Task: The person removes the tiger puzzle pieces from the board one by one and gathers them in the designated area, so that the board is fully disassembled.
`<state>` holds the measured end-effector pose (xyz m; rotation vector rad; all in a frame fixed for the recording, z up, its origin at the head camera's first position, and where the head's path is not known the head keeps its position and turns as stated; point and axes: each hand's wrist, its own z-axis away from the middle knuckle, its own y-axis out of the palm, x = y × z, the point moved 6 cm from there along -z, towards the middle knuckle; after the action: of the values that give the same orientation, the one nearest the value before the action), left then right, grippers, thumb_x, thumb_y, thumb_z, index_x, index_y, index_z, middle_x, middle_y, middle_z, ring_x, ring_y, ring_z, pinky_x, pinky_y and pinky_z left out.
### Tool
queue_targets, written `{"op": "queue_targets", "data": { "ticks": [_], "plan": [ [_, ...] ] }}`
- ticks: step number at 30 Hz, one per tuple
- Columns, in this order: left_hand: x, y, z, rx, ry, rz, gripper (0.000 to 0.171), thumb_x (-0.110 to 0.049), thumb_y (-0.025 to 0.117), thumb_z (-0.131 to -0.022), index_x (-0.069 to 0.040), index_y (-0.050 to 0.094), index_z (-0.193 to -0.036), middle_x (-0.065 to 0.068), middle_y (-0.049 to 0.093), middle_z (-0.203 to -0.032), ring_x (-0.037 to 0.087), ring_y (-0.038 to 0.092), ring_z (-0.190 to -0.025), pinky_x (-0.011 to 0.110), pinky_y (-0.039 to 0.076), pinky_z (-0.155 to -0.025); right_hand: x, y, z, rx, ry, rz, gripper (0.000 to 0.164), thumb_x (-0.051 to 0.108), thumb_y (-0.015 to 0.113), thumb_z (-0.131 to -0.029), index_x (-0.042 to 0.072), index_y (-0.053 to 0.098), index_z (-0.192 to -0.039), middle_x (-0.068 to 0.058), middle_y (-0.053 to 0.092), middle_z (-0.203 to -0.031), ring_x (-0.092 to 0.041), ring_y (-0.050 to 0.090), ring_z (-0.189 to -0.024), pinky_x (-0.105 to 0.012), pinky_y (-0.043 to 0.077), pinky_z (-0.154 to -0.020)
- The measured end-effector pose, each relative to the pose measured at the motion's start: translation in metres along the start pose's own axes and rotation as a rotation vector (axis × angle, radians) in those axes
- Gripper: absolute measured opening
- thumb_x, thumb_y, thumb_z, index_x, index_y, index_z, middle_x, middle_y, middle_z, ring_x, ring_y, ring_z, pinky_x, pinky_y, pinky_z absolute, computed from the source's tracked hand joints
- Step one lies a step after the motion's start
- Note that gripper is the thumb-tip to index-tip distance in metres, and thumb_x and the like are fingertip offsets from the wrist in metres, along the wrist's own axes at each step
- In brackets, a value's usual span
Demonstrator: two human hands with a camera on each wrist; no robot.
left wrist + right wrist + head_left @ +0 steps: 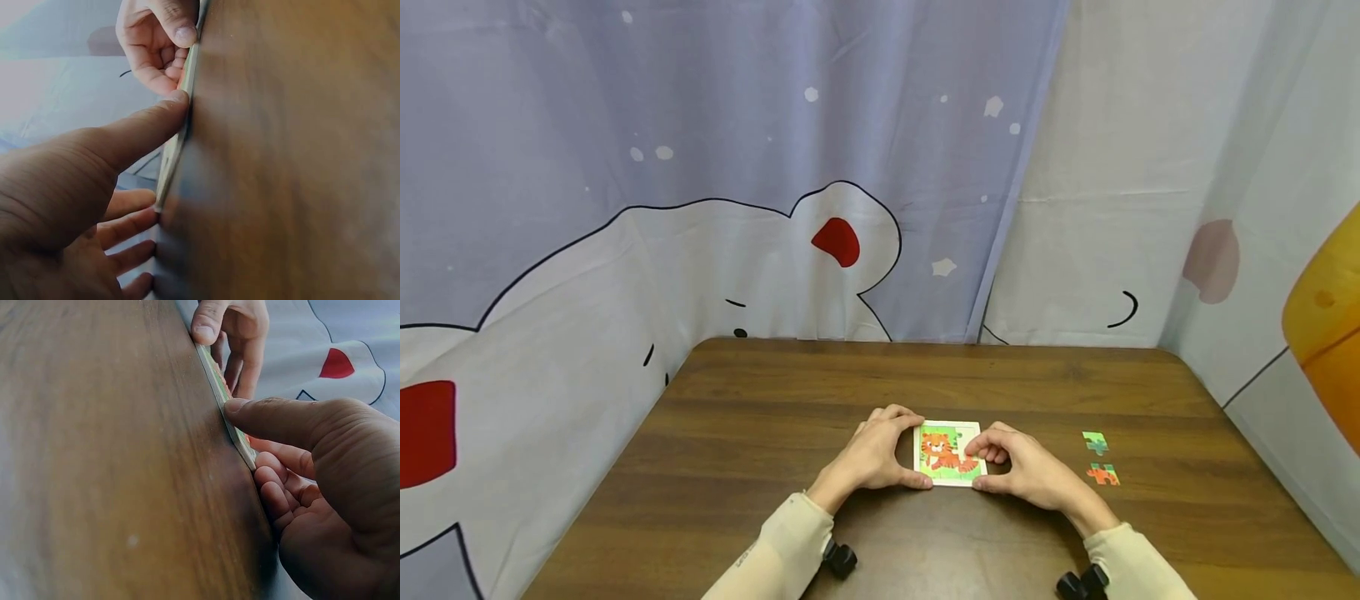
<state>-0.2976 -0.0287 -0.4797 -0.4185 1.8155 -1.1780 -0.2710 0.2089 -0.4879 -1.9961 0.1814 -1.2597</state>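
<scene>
A small square jigsaw puzzle (942, 451) with a pale frame and an orange tiger on green lies flat on the table. Its upper right part shows the pale bare tray. My left hand (874, 452) holds the left side, thumb at the near edge and fingers at the far corner. On the right, my right hand (1030, 468) has its thumb against the near edge (234, 428), its index finger bent over the picture, and its other fingers curled by the side. What lies under the index fingertip is hidden.
Two loose jigsaw pieces lie to the right: a green-blue one (1096, 442) and, nearer, an orange one with green (1103, 474). The brown wooden table (760, 417) meets a printed curtain (737, 167) at its back and sides.
</scene>
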Motion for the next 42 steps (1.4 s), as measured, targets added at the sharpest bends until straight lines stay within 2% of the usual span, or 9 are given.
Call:
{"op": "queue_targets", "data": {
  "ticks": [4, 8, 11, 14, 18, 29, 36, 42],
  "plan": [
    [-0.008, -0.002, -0.003, -0.009, 0.006, 0.036, 0.097, -0.043, 0.106, -0.075, -0.007, 0.064, -0.155, 0.011, 0.063, -0.15, 0.033, 0.057, -0.14, 0.055, 0.048, -0.117, 0.001, 0.001, 0.001, 0.004, -0.006, -0.008, 0.036, 0.02, 0.096, -0.09, 0.013, 0.076, -0.119, -0.002, 0.068, -0.109, -0.018, 0.063, -0.098, -0.028, 0.054, -0.087],
    [-0.017, -0.002, -0.01, -0.067, 0.048, 0.095, 0.079, -0.036, 0.102, -0.081, -0.008, 0.071, -0.148, 0.01, 0.067, -0.144, 0.031, 0.06, -0.137, 0.054, 0.046, -0.119, 0.002, 0.002, 0.001, 0.003, 0.003, -0.012, 0.035, 0.02, 0.096, -0.09, 0.014, 0.076, -0.119, -0.002, 0.068, -0.108, -0.017, 0.063, -0.098, -0.027, 0.054, -0.087],
    [-0.02, 0.002, -0.013, -0.091, 0.06, 0.105, 0.063, -0.033, 0.099, -0.086, -0.009, 0.077, -0.14, 0.008, 0.071, -0.136, 0.028, 0.063, -0.129, 0.051, 0.046, -0.117, 0.001, 0.004, 0.0, 0.004, 0.002, -0.009, 0.035, 0.019, 0.095, -0.091, 0.013, 0.076, -0.119, -0.002, 0.069, -0.108, -0.015, 0.063, -0.098, -0.027, 0.054, -0.087],
    [-0.019, 0.008, -0.015, -0.088, 0.046, 0.083, 0.057, -0.033, 0.1, -0.085, -0.009, 0.081, -0.133, 0.006, 0.074, -0.131, 0.026, 0.064, -0.121, 0.046, 0.049, -0.111, 0.0, 0.005, -0.001, 0.011, 0.0, -0.004, 0.035, 0.019, 0.095, -0.091, 0.012, 0.076, -0.12, -0.002, 0.068, -0.108, -0.014, 0.062, -0.098, -0.026, 0.054, -0.087],
    [-0.016, 0.013, -0.015, -0.09, 0.027, 0.071, 0.056, -0.031, 0.102, -0.081, -0.008, 0.082, -0.128, 0.006, 0.074, -0.129, 0.025, 0.062, -0.117, 0.041, 0.051, -0.105, -0.001, 0.006, -0.002, 0.017, 0.007, -0.004, 0.035, 0.018, 0.095, -0.091, 0.012, 0.076, -0.12, -0.003, 0.068, -0.108, -0.014, 0.062, -0.098, -0.026, 0.054, -0.087],
    [-0.014, 0.016, -0.019, -0.085, -0.042, 0.124, 0.056, -0.024, 0.104, -0.076, -0.009, 0.083, -0.125, 0.005, 0.072, -0.129, 0.026, 0.06, -0.121, 0.04, 0.051, -0.107, 0.002, 0.003, -0.003, 0.011, 0.032, -0.021, 0.037, 0.018, 0.096, -0.089, 0.012, 0.075, -0.119, -0.003, 0.067, -0.107, -0.019, 0.061, -0.097, -0.026, 0.052, -0.084],
    [-0.016, 0.016, -0.02, -0.083, -0.037, 0.136, 0.056, -0.023, 0.104, -0.075, -0.009, 0.082, -0.125, 0.004, 0.071, -0.129, 0.025, 0.059, -0.121, 0.039, 0.051, -0.107, 0.003, 0.0, -0.002, -0.002, 0.007, -0.044, 0.038, 0.016, 0.096, -0.089, 0.011, 0.075, -0.12, -0.006, 0.068, -0.106, -0.022, 0.062, -0.095, -0.027, 0.052, -0.08],
    [-0.017, 0.017, -0.021, -0.084, -0.027, 0.131, 0.057, -0.024, 0.104, -0.075, -0.009, 0.082, -0.126, 0.004, 0.072, -0.129, 0.026, 0.059, -0.122, 0.039, 0.05, -0.108, 0.001, -0.002, -0.001, 0.023, 0.033, -0.086, 0.038, 0.014, 0.094, -0.09, 0.01, 0.076, -0.123, -0.005, 0.07, -0.104, -0.02, 0.063, -0.093, -0.027, 0.053, -0.079]
  ]
}}
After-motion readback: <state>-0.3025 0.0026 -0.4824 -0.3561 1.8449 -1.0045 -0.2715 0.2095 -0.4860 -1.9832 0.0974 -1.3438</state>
